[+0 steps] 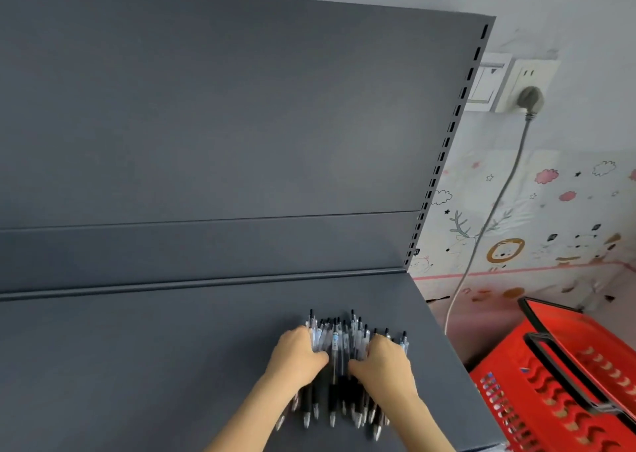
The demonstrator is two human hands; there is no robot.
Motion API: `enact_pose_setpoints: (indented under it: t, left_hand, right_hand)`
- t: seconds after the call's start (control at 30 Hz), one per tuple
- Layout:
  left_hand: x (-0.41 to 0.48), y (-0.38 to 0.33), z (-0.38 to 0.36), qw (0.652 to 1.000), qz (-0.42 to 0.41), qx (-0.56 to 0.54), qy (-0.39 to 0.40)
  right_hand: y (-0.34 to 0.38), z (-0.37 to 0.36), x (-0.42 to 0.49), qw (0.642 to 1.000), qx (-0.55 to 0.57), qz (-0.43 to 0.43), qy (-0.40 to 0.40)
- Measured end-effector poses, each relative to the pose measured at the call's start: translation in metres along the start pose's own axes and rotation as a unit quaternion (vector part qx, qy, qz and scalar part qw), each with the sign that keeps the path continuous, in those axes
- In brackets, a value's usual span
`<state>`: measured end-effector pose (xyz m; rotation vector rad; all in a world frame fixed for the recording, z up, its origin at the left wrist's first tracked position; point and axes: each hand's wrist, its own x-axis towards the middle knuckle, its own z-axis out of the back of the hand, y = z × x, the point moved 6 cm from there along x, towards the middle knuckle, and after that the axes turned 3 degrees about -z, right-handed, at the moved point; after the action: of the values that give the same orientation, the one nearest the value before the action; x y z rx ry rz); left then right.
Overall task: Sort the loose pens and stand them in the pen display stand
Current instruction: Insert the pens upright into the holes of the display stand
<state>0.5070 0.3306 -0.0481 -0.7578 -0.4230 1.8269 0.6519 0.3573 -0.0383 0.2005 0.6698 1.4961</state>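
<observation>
Two hands are in view. One heap of pens [339, 345] lies on the dark grey shelf [137, 365], towards its right front part and near its right edge. The pens lie roughly parallel, click buttons pointing to the back panel [241, 107] and writing tips pointing to the person. An exact pen count cannot be made: the barrels overlap, the hands cover the middle of the heap and the picture is blurred there. Well over a dozen tips and buttons can be made out. The left hand [297, 352] lies on the left side of the heap, fingers curled down round the barrels and thumb pressed in at the centre. The right hand [382, 358] lies on the right side in the same way, fingers curled over the barrels. Both forearms are cut off at the lower frame edge. One slotted upright [447, 135] runs along the right edge of the back panel. To the right of the shelf stands one red basket [557, 393] with black handles, cut off by the right and lower edges; its contents are hard to make out. On the wall are one switch plate [488, 80] and one socket plate [530, 69], the latter carrying one grey plug [530, 100]. One cable [495, 204] hangs from the plug across a patterned sheet [550, 210].
</observation>
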Motion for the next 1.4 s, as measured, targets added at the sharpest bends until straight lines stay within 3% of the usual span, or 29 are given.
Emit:
enact_pose_setpoints:
  t: [0.4, 0.8, 0.93, 1.1, 1.4]
  left_hand:
    - [-0.006, 0.022, 0.01, 0.974, 0.054, -0.218, -0.036]
    - [-0.011, 0.033, 0.028, 0.932, 0.124, -0.34, -0.033]
    - [-0.019, 0.042, 0.035, 0.942, 0.129, -0.306, -0.04]
    - [-0.033, 0.054, 0.041, 0.941, 0.124, -0.315, -0.015]
    - [-0.076, 0.075, 0.083, 0.877, 0.041, -0.478, -0.038]
  right_hand:
    - [-0.008, 0.002, 0.002, 0.98, 0.197, 0.028, 0.021]
    - [-0.008, -0.005, -0.01, 0.914, 0.372, -0.016, 0.157]
    - [0.0, -0.008, -0.017, 0.896, 0.4, -0.009, 0.191]
    - [0.016, -0.019, -0.025, 0.875, 0.422, -0.015, 0.238]
    - [0.079, -0.039, -0.054, 0.85, 0.429, 0.026, 0.305]
